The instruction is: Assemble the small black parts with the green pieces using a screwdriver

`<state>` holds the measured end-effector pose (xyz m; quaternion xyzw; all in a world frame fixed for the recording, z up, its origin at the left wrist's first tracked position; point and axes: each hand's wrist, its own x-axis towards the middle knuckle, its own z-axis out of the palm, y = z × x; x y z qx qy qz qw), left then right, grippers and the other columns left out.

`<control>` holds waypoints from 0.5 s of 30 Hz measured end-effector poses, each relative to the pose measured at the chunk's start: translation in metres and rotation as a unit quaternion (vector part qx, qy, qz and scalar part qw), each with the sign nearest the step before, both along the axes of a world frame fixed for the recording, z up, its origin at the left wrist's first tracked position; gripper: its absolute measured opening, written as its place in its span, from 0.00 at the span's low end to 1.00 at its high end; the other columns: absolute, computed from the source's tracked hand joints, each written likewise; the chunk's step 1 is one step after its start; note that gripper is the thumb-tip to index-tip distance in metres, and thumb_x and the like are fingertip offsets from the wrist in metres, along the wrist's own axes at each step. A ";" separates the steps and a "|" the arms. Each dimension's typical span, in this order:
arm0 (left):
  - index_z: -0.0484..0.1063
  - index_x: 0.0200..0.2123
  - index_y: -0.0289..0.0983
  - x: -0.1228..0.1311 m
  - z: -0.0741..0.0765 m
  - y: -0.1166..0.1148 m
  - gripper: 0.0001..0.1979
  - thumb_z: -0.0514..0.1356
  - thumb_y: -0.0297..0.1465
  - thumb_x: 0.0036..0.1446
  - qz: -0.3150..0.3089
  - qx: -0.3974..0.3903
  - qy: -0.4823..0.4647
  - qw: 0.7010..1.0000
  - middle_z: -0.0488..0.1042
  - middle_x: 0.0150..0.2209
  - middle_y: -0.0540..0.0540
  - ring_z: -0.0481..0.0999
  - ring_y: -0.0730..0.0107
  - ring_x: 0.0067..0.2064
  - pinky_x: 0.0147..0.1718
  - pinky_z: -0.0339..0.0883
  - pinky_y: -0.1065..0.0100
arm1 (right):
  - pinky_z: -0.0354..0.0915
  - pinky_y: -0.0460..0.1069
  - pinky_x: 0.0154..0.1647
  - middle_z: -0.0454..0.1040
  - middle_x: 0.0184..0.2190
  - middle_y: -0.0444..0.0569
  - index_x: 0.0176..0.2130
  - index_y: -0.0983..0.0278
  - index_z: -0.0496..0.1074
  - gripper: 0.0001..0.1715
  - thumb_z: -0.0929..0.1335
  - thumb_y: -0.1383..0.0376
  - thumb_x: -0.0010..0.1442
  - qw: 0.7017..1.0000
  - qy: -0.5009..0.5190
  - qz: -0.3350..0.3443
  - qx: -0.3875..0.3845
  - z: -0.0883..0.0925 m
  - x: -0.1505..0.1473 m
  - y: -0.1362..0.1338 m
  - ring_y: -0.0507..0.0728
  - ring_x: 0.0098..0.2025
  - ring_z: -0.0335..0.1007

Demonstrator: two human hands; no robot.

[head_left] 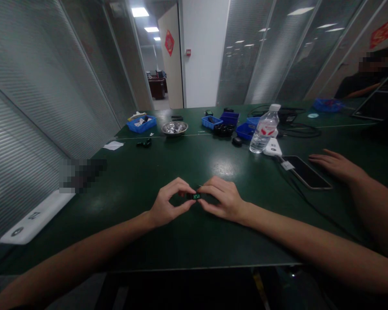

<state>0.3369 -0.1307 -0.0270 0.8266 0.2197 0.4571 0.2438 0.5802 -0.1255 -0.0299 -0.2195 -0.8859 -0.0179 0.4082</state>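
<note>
Between my hands, over the front middle of the table, is a small dark part with a green, circuit-board-like face (196, 196). My left hand (170, 200) pinches its left side between thumb and fingers. At its right side are the curled fingertips and thumb of my right hand (223, 198), closed in around the part's edge. A thin, light sliver shows by the right fingertips; its kind is too small to tell. The fingers hide much of the part's body.
On the green table (132, 172) stand a water bottle (264, 131), a metal bowl (174, 129), a blue basket (142, 124) and several blue trays. A phone (307, 172) lies by another person's hand (339, 165) at right. White power strips (35, 217) and cables lie about.
</note>
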 end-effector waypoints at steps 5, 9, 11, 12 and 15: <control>0.76 0.47 0.37 0.001 -0.002 0.002 0.12 0.69 0.27 0.59 -0.003 0.027 0.001 1.000 0.74 0.38 0.45 0.74 0.68 0.38 0.35 0.70 0.67 | 0.66 0.50 0.34 0.76 0.37 0.51 0.47 0.64 0.72 0.10 0.69 0.63 0.67 0.999 -0.032 -0.005 -0.008 0.001 -0.002 -0.001 0.57 0.38 0.71; 0.78 0.46 0.37 0.002 -0.001 0.002 0.11 0.70 0.29 0.60 0.001 0.034 0.011 0.999 0.74 0.38 0.45 0.74 0.69 0.37 0.34 0.71 0.68 | 0.66 0.50 0.33 0.76 0.38 0.51 0.47 0.65 0.73 0.11 0.68 0.62 0.68 0.999 -0.047 -0.002 -0.004 0.001 -0.003 0.000 0.57 0.39 0.71; 0.78 0.46 0.37 0.002 0.000 0.001 0.11 0.69 0.30 0.60 0.002 0.033 0.016 0.999 0.74 0.38 0.45 0.74 0.69 0.37 0.34 0.71 0.68 | 0.66 0.50 0.34 0.76 0.38 0.52 0.47 0.65 0.73 0.11 0.68 0.61 0.68 0.999 -0.054 -0.001 -0.004 0.001 -0.003 0.000 0.57 0.39 0.72; 0.78 0.46 0.37 0.002 0.000 0.001 0.11 0.69 0.30 0.60 0.004 0.033 0.018 0.999 0.74 0.38 0.45 0.74 0.69 0.37 0.34 0.71 0.68 | 0.67 0.50 0.34 0.76 0.38 0.52 0.47 0.65 0.73 0.11 0.68 0.61 0.68 0.998 -0.058 -0.001 -0.006 0.001 -0.003 0.000 0.57 0.39 0.71; 0.78 0.46 0.38 0.002 0.001 0.001 0.11 0.69 0.31 0.60 0.010 0.037 0.021 0.999 0.73 0.37 0.46 0.74 0.69 0.37 0.34 0.71 0.68 | 0.67 0.50 0.34 0.76 0.39 0.52 0.47 0.65 0.73 0.11 0.68 0.62 0.68 0.998 -0.063 -0.005 -0.013 0.000 -0.002 0.000 0.57 0.39 0.71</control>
